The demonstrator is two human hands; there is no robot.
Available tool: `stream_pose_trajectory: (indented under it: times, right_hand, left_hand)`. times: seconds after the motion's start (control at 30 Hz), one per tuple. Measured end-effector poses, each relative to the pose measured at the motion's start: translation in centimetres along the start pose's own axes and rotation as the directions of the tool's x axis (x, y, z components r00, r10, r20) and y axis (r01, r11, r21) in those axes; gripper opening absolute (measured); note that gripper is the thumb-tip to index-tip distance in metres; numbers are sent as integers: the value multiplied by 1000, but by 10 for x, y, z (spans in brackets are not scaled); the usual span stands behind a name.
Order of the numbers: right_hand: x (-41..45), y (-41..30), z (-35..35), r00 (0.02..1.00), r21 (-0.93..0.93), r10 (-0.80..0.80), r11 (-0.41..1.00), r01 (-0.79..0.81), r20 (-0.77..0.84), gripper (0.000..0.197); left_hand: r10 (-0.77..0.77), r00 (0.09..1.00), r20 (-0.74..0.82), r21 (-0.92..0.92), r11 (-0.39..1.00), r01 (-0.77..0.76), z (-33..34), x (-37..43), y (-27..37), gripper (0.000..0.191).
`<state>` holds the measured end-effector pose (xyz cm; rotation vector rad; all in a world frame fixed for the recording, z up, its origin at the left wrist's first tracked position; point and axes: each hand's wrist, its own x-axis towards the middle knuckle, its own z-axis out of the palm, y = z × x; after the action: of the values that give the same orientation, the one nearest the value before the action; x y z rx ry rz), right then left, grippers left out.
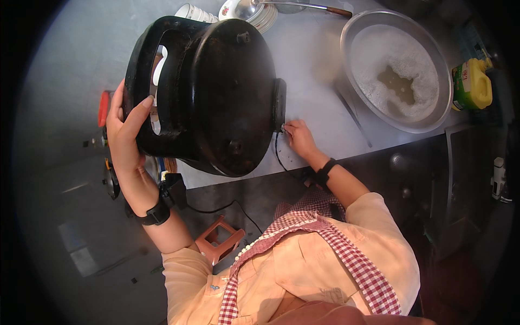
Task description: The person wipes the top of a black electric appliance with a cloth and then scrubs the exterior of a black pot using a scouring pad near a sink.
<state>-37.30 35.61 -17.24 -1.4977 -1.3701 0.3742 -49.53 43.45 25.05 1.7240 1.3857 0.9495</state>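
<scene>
A large black cooking appliance, blackened and rounded with a wide handle opening, stands tilted over the pale countertop. My left hand grips its handle, the thumb through the opening and the fingers around the outer side. At the appliance's right edge is a black box-like fitting with a thin dark cord hanging from it. My right hand pinches something small at the lower end of that fitting; the fingertips partly hide it. Each wrist wears a black band.
A metal basin of foamy water stands on the right, beside a yellow-green detergent jug. Thin metal tongs or rods lie near the basin. At the back are stacked plates, cups and a ladle. A brown plastic stool stands below.
</scene>
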Motion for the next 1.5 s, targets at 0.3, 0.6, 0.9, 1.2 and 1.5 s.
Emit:
stream_pose_trajectory:
  times: [0.3,0.6,0.9,1.2,1.5]
  right_hand:
    - [54,7,5,982,-191,190,964,-186,4,14]
    - [63,6,-9,882,209,392,915,-345,-261,12]
    - [-15,-6,8,908,351,419,853,-386,-19,13]
    - [-2,-72,-2,939,446,317,865,-229,-131,18]
    - [109,-40,-9,878,380,372,891,-248,-301,18]
  left_hand:
    - [-39,999,9,-41,998,39,3,0,0,49]
    - [-14,1000,23,7,1000,14,1,4,2,52]
    - [-10,1000,16,22,1000,10,-5,1,-2,53]
    - [-10,1000,10,-37,999,10,-2,-2,1,54]
    - [-10,999,32,-50,999,12,4,5,-1,54]
